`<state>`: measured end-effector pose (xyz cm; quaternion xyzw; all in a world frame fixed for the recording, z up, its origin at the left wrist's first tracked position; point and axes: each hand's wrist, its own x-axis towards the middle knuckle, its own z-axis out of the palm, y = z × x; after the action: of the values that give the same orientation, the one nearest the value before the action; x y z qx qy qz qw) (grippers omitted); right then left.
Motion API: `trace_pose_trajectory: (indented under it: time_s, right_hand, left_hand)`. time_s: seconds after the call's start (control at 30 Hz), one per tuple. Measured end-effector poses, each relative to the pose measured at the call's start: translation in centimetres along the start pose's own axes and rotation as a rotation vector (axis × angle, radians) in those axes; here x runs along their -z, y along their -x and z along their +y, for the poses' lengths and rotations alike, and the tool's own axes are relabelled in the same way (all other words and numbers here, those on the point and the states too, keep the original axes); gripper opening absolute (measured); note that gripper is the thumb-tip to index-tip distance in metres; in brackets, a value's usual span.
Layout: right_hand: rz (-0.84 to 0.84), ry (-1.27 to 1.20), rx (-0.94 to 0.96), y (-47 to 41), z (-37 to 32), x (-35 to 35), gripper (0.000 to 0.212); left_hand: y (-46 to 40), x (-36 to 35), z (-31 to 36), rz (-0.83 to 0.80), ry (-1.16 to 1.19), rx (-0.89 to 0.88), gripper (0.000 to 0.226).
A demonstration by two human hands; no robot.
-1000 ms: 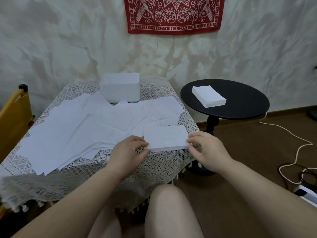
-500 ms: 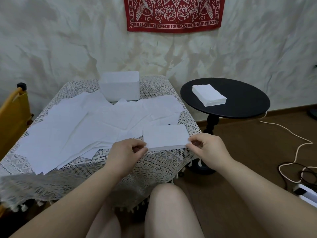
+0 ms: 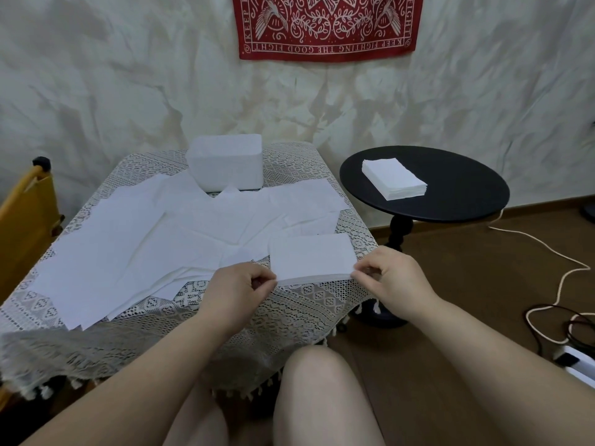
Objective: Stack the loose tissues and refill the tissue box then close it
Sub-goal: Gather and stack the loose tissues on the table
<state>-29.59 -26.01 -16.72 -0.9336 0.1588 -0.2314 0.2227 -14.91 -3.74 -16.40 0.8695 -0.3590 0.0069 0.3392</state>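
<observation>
A small stack of white tissues (image 3: 310,257) lies at the near right corner of the lace-covered table (image 3: 309,310). My left hand (image 3: 240,289) pinches its near left corner and my right hand (image 3: 394,280) pinches its near right corner. Several loose white tissues (image 3: 154,246) lie spread over the middle and left of the table. A white tissue box (image 3: 225,165) stands at the table's far edge. A second neat tissue stack (image 3: 394,178) rests on the round black side table (image 3: 450,194).
A yellow chair (image 3: 22,220) stands at the left of the table. A white cord (image 3: 553,259) and a power strip (image 3: 576,362) lie on the brown floor at the right. My knees are below the table's near edge.
Both hands have stayed at the near corners of the stack, their fingers closing tighter on its edge. The stack has barely shifted.
</observation>
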Motion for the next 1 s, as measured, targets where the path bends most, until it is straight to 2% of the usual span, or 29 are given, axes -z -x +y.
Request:
trace_pose_trajectory:
  time_s: [0.1, 0.3, 0.5, 0.77, 0.87, 1.0]
  right_hand:
    - [0.026, 0.021, 0.014, 0.2, 0.1, 0.0, 0.018]
    - [-0.032, 0.016, -0.005, -0.2, -0.4, 0.4, 0.018]
    - [0.022, -0.027, 0.010, -2.1, -2.5, 0.0, 0.015]
    - [-0.106, 0.030, 0.103, -6.3, -6.9, -2.2, 0.024]
    - [-0.153, 0.028, 0.131, -8.3, -9.2, -3.7, 0.029]
    - [-0.218, 0.042, 0.166, -11.2, -11.9, -6.8, 0.034]
  left_hand:
    - [0.1, 0.0, -0.1, 0.011, -0.011, -0.025, 0.005]
    - [-0.1, 0.0, -0.1, 0.029, -0.069, -0.049, 0.003]
    - [-1.7, 1.3, -1.4, 0.140, -0.171, -0.046, 0.019]
    - [-4.7, 5.7, -7.1, 0.256, -0.361, 0.071, 0.026]
    - [-4.8, 6.7, -9.6, 0.217, -0.446, 0.107, 0.036]
    - [-4.1, 6.1, -10.7, 0.195, -0.425, 0.127, 0.039]
